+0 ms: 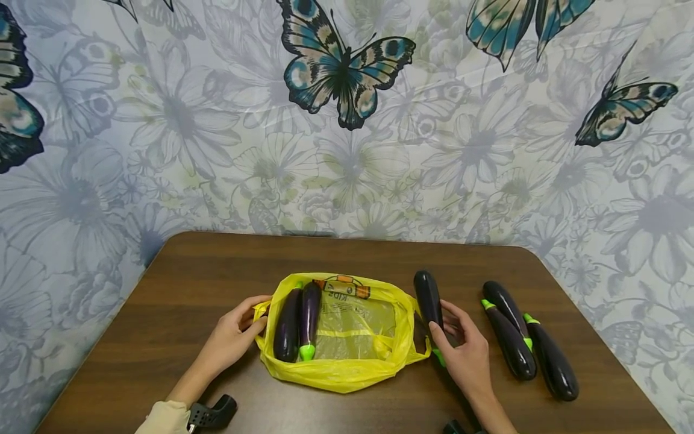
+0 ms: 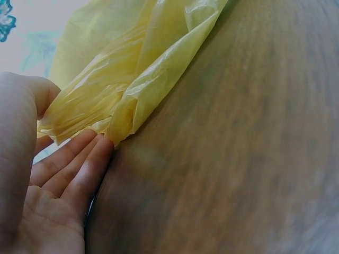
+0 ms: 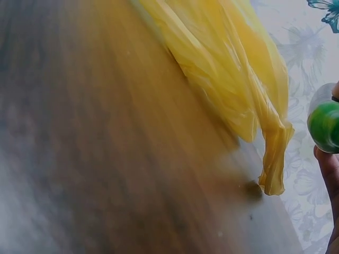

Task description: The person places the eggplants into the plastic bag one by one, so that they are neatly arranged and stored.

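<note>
We are pinching the yellow bag (image 1: pixel 341 375) by its left handle with our left hand (image 1: pixel 230 334), and our right hand (image 1: pixel 467 355) is gripping an eggplant (image 1: pixel 427 292) just beside the bag's right rim; ideally, we should be steadying that thin rim.

A yellow bag (image 1: pixel 349 374) gapes around two dark eggplants (image 1: pixel 310 316); the right hand (image 1: pixel 467 351) holds a third eggplant (image 1: pixel 427 294) alongside.

Room inside, rightward

The yellow plastic bag (image 1: pixel 347 375) is leaving room at its right, two long dark-purple eggplants (image 1: pixel 310 313) blocking its left; three glossy black eggplants (image 1: pixel 511 345) are obstructing the brown wooden counter (image 1: pixel 206 271) beyond the right hand (image 1: pixel 466 352).
</note>
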A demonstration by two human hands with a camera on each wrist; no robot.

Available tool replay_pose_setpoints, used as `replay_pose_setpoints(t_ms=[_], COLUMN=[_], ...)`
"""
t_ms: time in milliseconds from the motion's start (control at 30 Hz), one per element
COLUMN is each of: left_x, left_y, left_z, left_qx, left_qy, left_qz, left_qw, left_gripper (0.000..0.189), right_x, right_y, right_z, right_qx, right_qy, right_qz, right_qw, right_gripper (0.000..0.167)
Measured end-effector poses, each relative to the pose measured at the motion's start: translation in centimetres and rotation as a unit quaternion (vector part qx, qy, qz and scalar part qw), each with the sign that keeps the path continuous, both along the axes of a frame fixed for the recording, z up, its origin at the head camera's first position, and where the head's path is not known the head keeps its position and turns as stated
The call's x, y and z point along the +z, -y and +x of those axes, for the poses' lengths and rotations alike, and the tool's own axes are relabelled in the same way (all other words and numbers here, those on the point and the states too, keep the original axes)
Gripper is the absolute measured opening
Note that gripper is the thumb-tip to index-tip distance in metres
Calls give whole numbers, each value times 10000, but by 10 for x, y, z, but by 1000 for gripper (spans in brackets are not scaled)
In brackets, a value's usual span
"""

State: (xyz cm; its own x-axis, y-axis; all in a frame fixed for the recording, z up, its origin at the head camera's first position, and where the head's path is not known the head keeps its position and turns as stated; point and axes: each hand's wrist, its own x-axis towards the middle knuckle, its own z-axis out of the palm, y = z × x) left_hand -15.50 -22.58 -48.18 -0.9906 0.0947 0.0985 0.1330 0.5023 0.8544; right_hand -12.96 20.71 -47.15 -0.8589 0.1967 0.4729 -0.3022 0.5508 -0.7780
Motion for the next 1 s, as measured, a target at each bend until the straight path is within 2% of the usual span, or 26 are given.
replay_pose_setpoints(t_ms=[267, 467, 800, 1000], left_x=[0, -1, -3, -3], left_y=[0, 0, -1, 0], left_z=[0, 1, 0, 0], left_qx=[14, 6, -8, 26], left_qy=[36, 28, 2, -15], left_qz=[37, 25, 42, -5], left_qw=[10000, 10000, 10000, 10000], left_gripper=[43, 43, 43, 43], right_x=[1, -1, -1, -2], right_y=[2, 5, 12, 16], right_z=[0, 1, 5, 5], right_qx=[-5, 197, 290, 482], right_qy=[39, -2, 84, 59], right_qz=[-21, -313, -474, -602], right_qw=[10000, 9993, 9984, 9970], right_gripper=[46, 46, 44, 44])
